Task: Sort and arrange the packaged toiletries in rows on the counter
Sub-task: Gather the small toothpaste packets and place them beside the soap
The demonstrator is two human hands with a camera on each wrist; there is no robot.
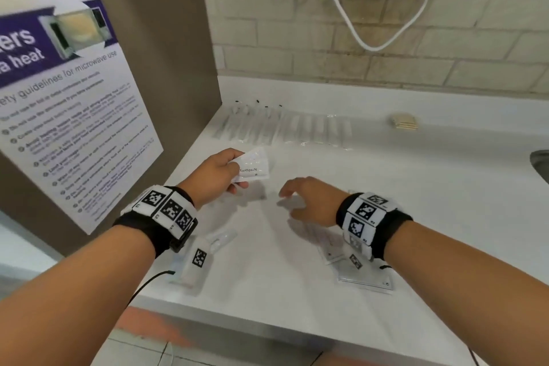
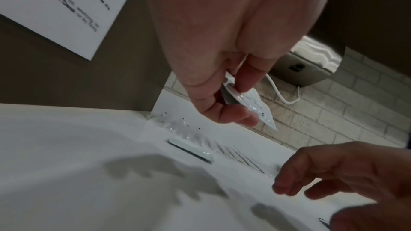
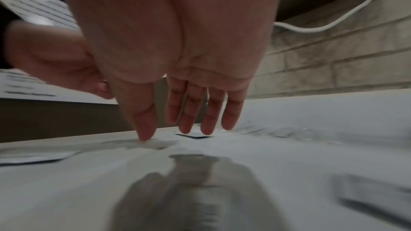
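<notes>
White counter under brick wall; left hand pinches toothpaste packet, right hand seemingly spread.

White counter. White packet with small black letters. Clear shiny wrappers with tiny black tips in a row. Black wrist bands with black-and-white square patterns. Purple and white poster. Pale beige brick wall. White cord.
</notes>
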